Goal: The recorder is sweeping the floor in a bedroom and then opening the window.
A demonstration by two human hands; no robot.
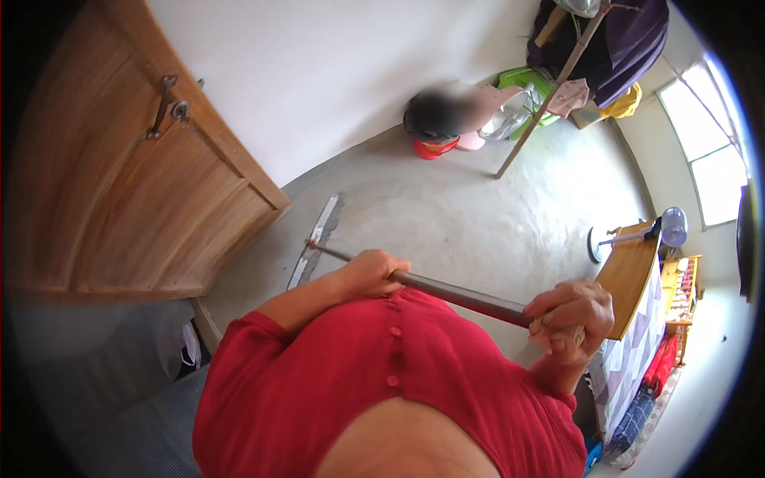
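A long-handled flat mop (pixel 466 298) slants across my front from right to left. My left hand (pixel 373 272) is closed round the middle of its grey-brown pole. My right hand (pixel 570 315) wraps the upper end of the pole, its fingers curled. The mop's head (pixel 321 227), a long pale bar with a grey pad edge, lies on the grey floor (pixel 414 207) beyond my left hand, near the wooden door. The lower part of the pole shows between my left hand and the head.
The wooden door (pixel 119 183) stands at left. By the white wall are a red bucket (pixel 434 150), a green basin (pixel 526 80) and an upright pole (pixel 550 99) by hanging clothes. At right, a standing fan (pixel 673 227) is near a bed with a wooden end board (pixel 629 279).
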